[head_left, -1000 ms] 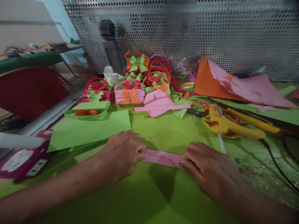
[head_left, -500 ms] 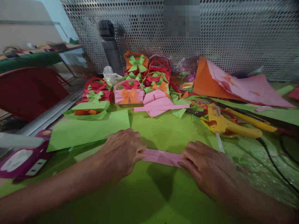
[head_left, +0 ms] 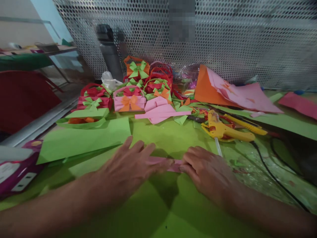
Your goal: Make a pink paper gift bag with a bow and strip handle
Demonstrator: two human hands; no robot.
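A narrow pink paper strip (head_left: 175, 166) lies on the green tabletop (head_left: 148, 211) between my hands. My right hand (head_left: 205, 168) has its fingers closed on the strip's right end. My left hand (head_left: 131, 162) rests over the left part, its fingers spread and its thumb stretched along the paper; that part of the strip is mostly hidden. Beyond my hands, a pink cut paper piece (head_left: 158, 107) lies with another thin strip across it. Small paper bags with bows stand behind, among them a pink bag with an orange bow (head_left: 130, 103).
To the right lies a yellow glue gun (head_left: 230, 132) with a black cord, beside a yellow cutter (head_left: 247, 125). Green paper sheets (head_left: 86, 138) are at left, near a purple device (head_left: 22, 172). A grey bottle (head_left: 110, 56) stands against the perforated metal panel (head_left: 148, 29).
My left hand has let go of its pinch and opened, its thumb sliding right along the strip. My right hand keeps its hold. The view has shifted slightly to the right.
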